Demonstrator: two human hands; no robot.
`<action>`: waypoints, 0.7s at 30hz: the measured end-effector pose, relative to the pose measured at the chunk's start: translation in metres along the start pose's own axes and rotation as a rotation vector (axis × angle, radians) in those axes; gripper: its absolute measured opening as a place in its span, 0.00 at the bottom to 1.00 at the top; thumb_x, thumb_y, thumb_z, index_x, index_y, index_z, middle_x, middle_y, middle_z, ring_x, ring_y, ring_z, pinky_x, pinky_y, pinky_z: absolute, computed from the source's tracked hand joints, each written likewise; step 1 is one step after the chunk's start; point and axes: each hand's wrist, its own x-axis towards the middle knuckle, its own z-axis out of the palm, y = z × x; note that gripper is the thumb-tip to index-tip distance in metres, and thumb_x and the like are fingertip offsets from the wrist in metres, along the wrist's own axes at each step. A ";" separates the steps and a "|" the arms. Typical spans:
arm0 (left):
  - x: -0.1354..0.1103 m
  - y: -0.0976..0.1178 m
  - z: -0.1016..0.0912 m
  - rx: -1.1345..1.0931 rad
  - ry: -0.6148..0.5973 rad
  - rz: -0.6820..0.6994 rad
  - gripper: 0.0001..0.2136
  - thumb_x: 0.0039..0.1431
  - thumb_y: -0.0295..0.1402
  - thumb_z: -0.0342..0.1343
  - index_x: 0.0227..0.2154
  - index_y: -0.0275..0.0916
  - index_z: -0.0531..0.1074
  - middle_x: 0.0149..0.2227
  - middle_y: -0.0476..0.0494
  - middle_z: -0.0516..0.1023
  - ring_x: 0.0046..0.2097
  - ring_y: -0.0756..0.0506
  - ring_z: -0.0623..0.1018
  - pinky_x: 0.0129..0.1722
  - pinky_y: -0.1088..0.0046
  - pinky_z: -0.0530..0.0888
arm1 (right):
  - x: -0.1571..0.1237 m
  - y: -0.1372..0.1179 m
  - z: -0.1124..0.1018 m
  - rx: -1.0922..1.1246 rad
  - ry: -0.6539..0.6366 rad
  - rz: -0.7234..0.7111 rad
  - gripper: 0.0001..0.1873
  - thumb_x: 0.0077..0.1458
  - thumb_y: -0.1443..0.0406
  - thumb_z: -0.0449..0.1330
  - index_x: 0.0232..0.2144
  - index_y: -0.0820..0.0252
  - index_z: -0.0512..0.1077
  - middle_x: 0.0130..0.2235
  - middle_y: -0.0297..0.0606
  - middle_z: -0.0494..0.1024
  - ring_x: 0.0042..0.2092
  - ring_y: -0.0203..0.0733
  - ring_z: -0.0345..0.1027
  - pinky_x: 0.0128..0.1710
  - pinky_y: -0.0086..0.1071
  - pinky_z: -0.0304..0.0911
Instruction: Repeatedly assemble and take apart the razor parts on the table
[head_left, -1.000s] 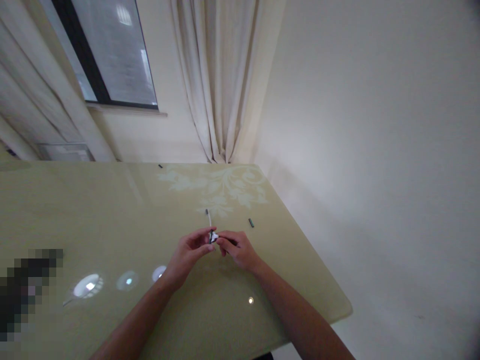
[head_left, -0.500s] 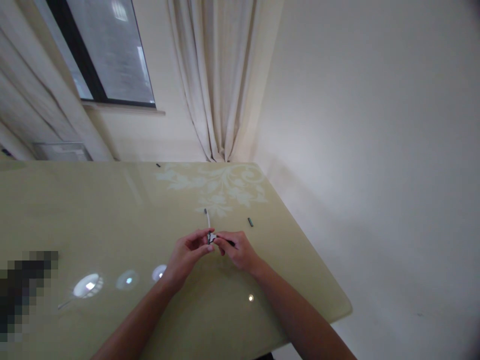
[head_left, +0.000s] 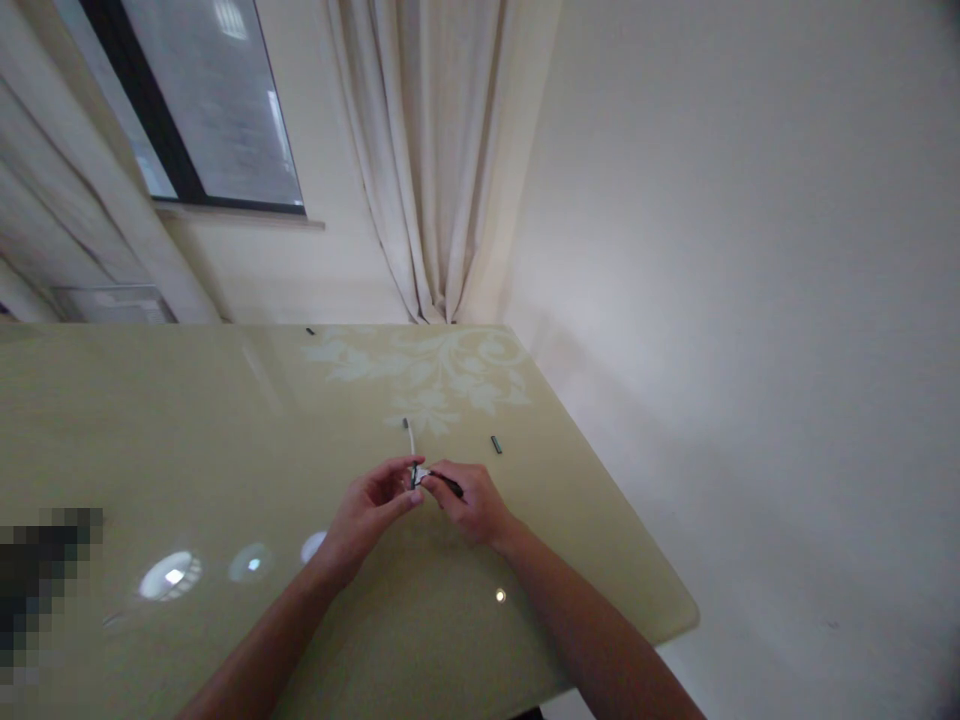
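Over the table, my left hand [head_left: 369,508] pinches a small dark upright piece [head_left: 414,474] between thumb and fingers. A thin white cord-like strip [head_left: 411,440] with a dark tip runs up from the same spot toward the far side. My right hand [head_left: 477,505] closes around a slim black piece [head_left: 453,486], with a small white part [head_left: 423,476] at its left end meeting the dark piece. Both hands are nearly touching there, and the exact kind of these parts is too small to tell. A short dark bar [head_left: 496,445] lies beyond my right hand.
The glossy greenish table [head_left: 187,430] has a pale floral pattern at its far corner. A tiny dark piece [head_left: 310,331] sits near the far edge. A pixelated dark shape [head_left: 45,570] is at the left. A wall [head_left: 712,300] borders the right, with curtains [head_left: 427,150] behind.
The whole view shifts slightly, so everything appears a little further left. Both hands keep their hold, and the small parts between them look almost the same.
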 end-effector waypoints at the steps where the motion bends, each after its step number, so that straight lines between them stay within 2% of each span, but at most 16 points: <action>1: -0.001 0.001 0.000 -0.010 -0.016 0.007 0.24 0.45 0.38 0.75 0.48 0.42 0.82 0.37 0.45 0.81 0.38 0.46 0.78 0.41 0.71 0.74 | 0.000 0.000 0.000 -0.006 0.004 0.002 0.19 0.70 0.53 0.54 0.38 0.58 0.79 0.28 0.34 0.75 0.29 0.37 0.64 0.33 0.29 0.58; 6: -0.003 0.004 0.000 -0.016 -0.052 0.024 0.27 0.50 0.39 0.73 0.55 0.45 0.78 0.39 0.46 0.81 0.40 0.46 0.78 0.44 0.71 0.74 | 0.000 -0.001 0.000 -0.015 0.014 0.008 0.21 0.70 0.52 0.54 0.38 0.59 0.79 0.27 0.34 0.74 0.28 0.37 0.63 0.33 0.29 0.57; 12: -0.002 0.001 0.000 0.063 0.023 0.057 0.22 0.47 0.40 0.73 0.47 0.44 0.83 0.37 0.46 0.82 0.39 0.44 0.78 0.43 0.69 0.75 | -0.003 0.000 0.002 -0.072 0.045 -0.047 0.21 0.71 0.53 0.52 0.39 0.58 0.79 0.32 0.38 0.78 0.32 0.38 0.67 0.37 0.30 0.59; 21: -0.001 -0.007 -0.003 0.013 0.007 0.010 0.24 0.49 0.41 0.73 0.50 0.45 0.82 0.38 0.45 0.83 0.42 0.44 0.79 0.48 0.69 0.74 | -0.002 -0.004 0.002 0.020 0.031 0.008 0.20 0.70 0.52 0.55 0.36 0.59 0.78 0.25 0.32 0.72 0.27 0.35 0.63 0.31 0.29 0.56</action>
